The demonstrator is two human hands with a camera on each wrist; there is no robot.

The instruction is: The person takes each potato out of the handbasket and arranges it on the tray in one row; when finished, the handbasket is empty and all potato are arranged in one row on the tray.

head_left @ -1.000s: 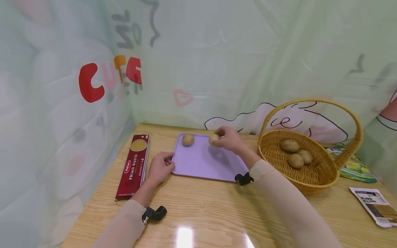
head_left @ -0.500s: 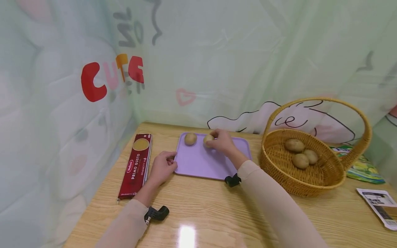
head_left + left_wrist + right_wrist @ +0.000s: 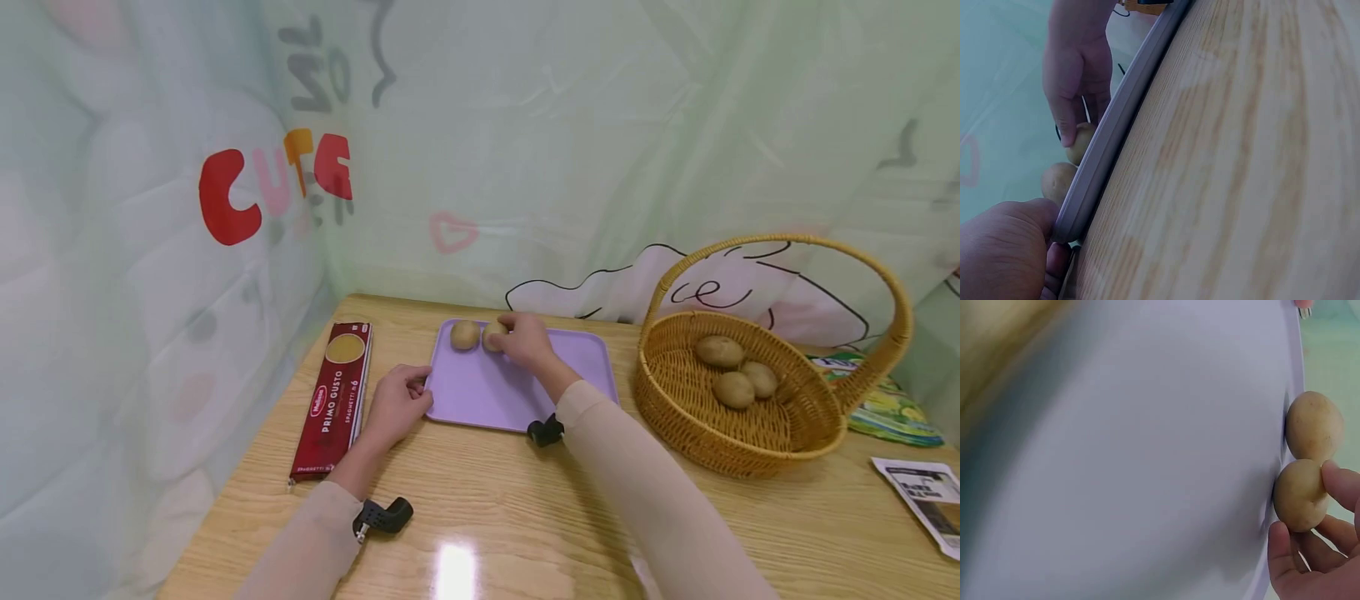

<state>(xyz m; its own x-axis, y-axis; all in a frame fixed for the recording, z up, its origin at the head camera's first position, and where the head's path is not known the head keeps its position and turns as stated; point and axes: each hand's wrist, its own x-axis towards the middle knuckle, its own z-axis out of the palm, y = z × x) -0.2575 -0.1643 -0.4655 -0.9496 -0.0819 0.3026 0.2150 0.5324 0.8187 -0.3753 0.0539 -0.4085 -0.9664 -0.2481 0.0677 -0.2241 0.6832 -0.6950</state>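
Observation:
My right hand (image 3: pixel 527 342) pinches a potato (image 3: pixel 493 335) between thumb and fingers at the back of a lilac tray (image 3: pixel 487 392). Right beside it, to the left, sits a second potato (image 3: pixel 465 335) in the tray's back left part. Seen from the right wrist, the held potato (image 3: pixel 1300 497) overlaps the other potato (image 3: pixel 1314 425). My left hand (image 3: pixel 397 404) grips the tray's left edge; the left wrist view has its thumb at the rim (image 3: pixel 1116 119) and the fingers curled beside and below, partly hidden.
A wicker basket (image 3: pixel 675 421) with a tall handle stands right of the tray, holding several potatoes (image 3: pixel 720 351). Left lies a red spaghetti box (image 3: pixel 333 400). Beyond the basket are a green-yellow packet (image 3: pixel 892 412) and a white-brown pouch (image 3: pixel 921 500). A printed curtain (image 3: pixel 465 150) hangs behind.
My right hand has carried its potato leftward over the tray, up to the other potato. The left hand keeps its place at the tray edge. The head view has shifted slightly.

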